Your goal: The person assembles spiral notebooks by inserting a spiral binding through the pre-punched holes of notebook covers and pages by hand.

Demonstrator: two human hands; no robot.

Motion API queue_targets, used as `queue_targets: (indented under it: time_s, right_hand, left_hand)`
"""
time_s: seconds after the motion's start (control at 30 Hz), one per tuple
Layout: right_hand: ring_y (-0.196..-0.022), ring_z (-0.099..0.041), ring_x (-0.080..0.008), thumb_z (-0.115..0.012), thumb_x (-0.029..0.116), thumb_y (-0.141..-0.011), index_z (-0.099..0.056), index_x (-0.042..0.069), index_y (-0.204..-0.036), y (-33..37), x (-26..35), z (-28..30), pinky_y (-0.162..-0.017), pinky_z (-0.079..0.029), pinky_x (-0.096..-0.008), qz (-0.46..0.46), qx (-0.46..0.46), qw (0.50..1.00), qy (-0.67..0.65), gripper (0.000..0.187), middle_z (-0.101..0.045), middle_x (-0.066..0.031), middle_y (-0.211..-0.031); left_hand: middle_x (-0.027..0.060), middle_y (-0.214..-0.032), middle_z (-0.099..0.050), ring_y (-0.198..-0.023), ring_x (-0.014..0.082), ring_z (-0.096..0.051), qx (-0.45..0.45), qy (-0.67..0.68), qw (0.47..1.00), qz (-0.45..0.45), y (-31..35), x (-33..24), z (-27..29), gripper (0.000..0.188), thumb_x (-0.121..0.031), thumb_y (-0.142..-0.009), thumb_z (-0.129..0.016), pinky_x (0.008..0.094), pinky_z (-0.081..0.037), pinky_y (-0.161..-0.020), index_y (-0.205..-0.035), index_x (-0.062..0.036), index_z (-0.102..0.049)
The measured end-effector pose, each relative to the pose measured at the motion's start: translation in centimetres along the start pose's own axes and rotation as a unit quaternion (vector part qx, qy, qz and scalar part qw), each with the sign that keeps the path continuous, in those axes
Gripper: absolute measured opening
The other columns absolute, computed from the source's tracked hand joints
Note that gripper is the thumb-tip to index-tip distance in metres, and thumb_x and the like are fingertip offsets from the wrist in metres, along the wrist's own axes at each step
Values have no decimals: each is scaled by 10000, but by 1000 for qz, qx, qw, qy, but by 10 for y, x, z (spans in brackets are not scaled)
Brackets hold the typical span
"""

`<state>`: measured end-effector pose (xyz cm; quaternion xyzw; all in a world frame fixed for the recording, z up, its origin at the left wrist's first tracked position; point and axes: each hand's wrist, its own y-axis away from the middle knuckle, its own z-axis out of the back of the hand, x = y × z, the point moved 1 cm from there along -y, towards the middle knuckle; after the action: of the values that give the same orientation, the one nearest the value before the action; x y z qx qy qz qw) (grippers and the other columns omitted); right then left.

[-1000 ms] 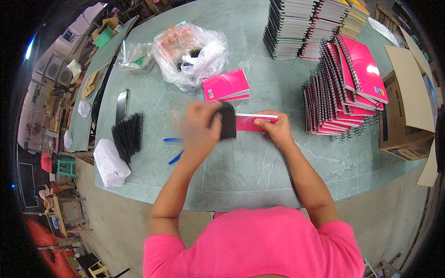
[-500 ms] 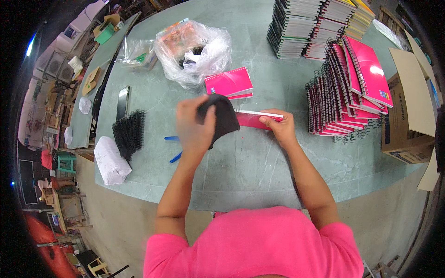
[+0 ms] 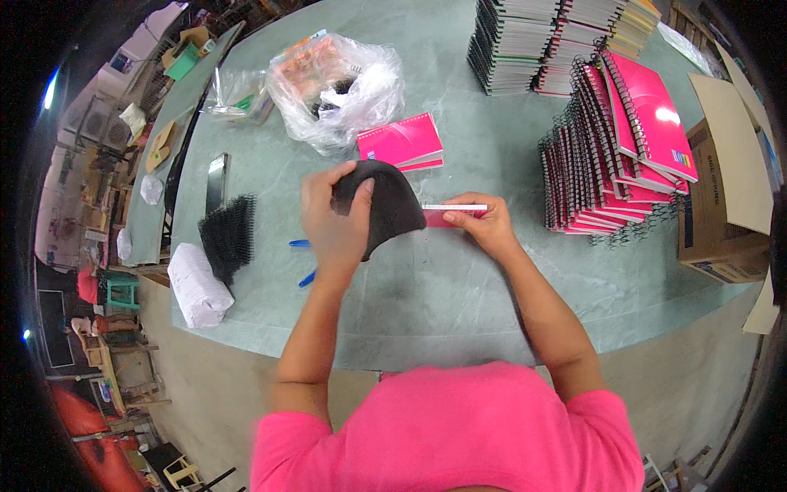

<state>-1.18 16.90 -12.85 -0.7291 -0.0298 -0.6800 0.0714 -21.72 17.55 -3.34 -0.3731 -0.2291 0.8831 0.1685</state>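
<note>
My left hand [image 3: 332,225], slightly blurred, grips a dark, curved, flexible-looking piece [image 3: 392,205], thumb on its near face. I cannot make out its exact kind. To its right, my right hand [image 3: 485,225] pinches a pink notebook [image 3: 441,220] by its right end, white page edges facing up. The dark piece hides the notebook's left end. Just beyond, pink notebooks [image 3: 402,139] with punched holes along the top edge lie flat. A blue-handled tool [image 3: 302,244] lies beside my left wrist, partly hidden.
Black wire coils [image 3: 228,238], a white wrapped bundle [image 3: 198,285] and a phone-like slab [image 3: 216,182] lie at left. A clear plastic bag [image 3: 373,78] stands farther back. Spiral-bound pink notebooks [image 3: 611,176] are piled at right, near taller book stacks [image 3: 516,49] and a cardboard box [image 3: 717,197].
The dark piece now shows more of its broad face. My right hand has shifted slightly left, and less of the notebook shows beside the piece.
</note>
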Motion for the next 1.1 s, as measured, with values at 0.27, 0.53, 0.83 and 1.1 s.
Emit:
queue_targets:
  time_s: [0.27,0.53,0.83,1.1]
  right_hand:
    - [-813,-591,-83,-655,34,-785,-661,37,-997,-1,-14,-5,-741,-469,-240,36,73,996,29,212,-676,-40,-899]
    - [-810,-576,-65,-617,36,-808,-638,32,-1048,2,-14,-5,-740,-462,-235,-5,79,997,5,241,-677,-46,-923]
    - [-822,-566,-75,-546,-37,-806,-633,38,-1057,0,-21,-7,-746,-453,-234,7,67,997,37,276,-676,-47,-911]
    - [-849,-593,-91,-579,-3,-802,-632,23,-1054,1,-23,-4,-772,-472,-260,50,67,996,28,258,-679,-70,-954]
  left_hand:
    - [102,-877,-597,-816,267,-566,3,13,1000,-8,-3,-10,-3,192,-45,-688,-672,350,-450,-742,-875,-67,-635]
    - [106,-849,-586,-839,266,-567,23,-3,1000,-13,2,-19,-11,229,-52,-688,-683,349,-450,-752,-911,-66,-638]
    - [101,-872,-571,-839,237,-575,110,14,992,-53,6,-25,-24,231,-63,-708,-697,331,-459,-747,-933,-54,-643]
    - [140,-925,-557,-848,297,-564,170,73,980,-71,13,-27,-41,235,-121,-747,-674,364,-460,-769,-974,-85,-624]
